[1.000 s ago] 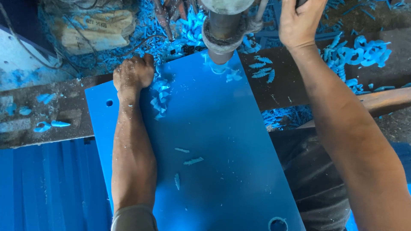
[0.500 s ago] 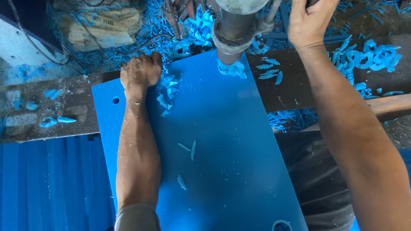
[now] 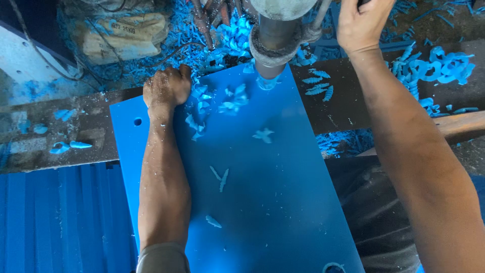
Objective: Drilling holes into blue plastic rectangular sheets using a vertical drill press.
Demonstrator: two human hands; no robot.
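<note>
A large blue plastic sheet (image 3: 262,202) lies flat under a grey drill head (image 3: 275,35), whose tip meets the sheet's far edge. My left hand (image 3: 165,87) is curled over that far edge, left of the drill, pinning the sheet down. My right hand (image 3: 361,23) is raised at the top right, closed around a part of the machine that the frame cuts off. Blue shavings (image 3: 202,108) lie beside my left hand. A small drilled hole (image 3: 137,122) shows near the sheet's left corner.
Curly blue swarf (image 3: 439,65) covers the dark bench on the right and behind the drill. A dusty sack (image 3: 126,35) sits at the back left. Stacked blue sheets (image 3: 55,217) lie at the lower left. A wooden bar (image 3: 462,126) runs along the right.
More blue shavings have gathered on the sheet around the drill and my left hand. Both hands keep their hold; the view has shifted slightly.
</note>
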